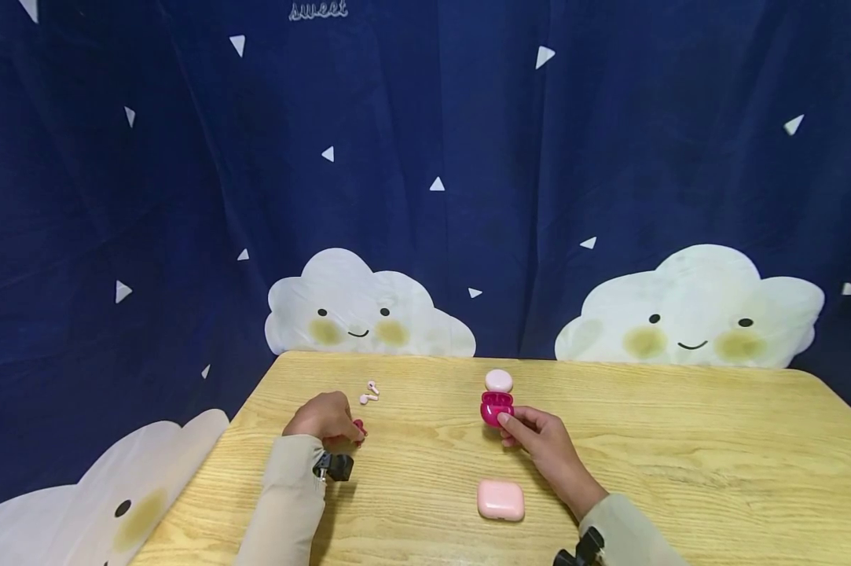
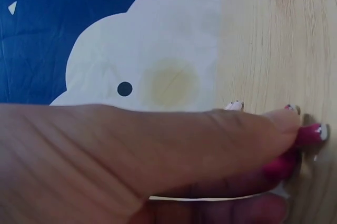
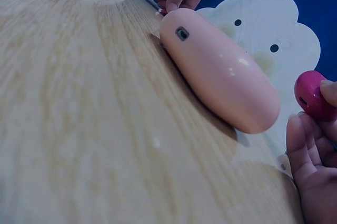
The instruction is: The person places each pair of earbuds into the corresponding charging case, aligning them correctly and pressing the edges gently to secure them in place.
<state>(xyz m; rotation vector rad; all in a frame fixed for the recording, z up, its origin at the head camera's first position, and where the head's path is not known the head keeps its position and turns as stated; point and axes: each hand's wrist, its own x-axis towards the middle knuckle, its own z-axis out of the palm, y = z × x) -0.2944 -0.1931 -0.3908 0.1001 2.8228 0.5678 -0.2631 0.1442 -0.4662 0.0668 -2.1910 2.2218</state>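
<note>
1. Magenta earbuds [image 2: 310, 135]: small, glossy, with pale metallic tips, partly hidden by the thumb; they are beyond and left of the pink case [image 1: 500, 500].
2. Left hand [image 1: 326, 415]: a narrow pinch, thumb and fingers closed on the magenta earbuds. Whether these also touch the table [image 1: 715, 440] cannot be told.
3. Right hand [image 1: 541, 440]: holds the magenta case [image 1: 494, 414], thumb across its front, fingers behind and below.
4. Magenta case: shiny and rounded, top open with hollows showing, beyond the pink case; contents too small to tell.
5. Pink case: a smooth rounded rectangle, shut, with a charging port [image 3: 182, 33].
6. White earbuds [image 1: 364, 399]: two, stemmed, lying farther beyond and left of the pink case.
7. Round pale case [image 1: 499, 381]: farther beyond the pink case than the magenta one.
</note>
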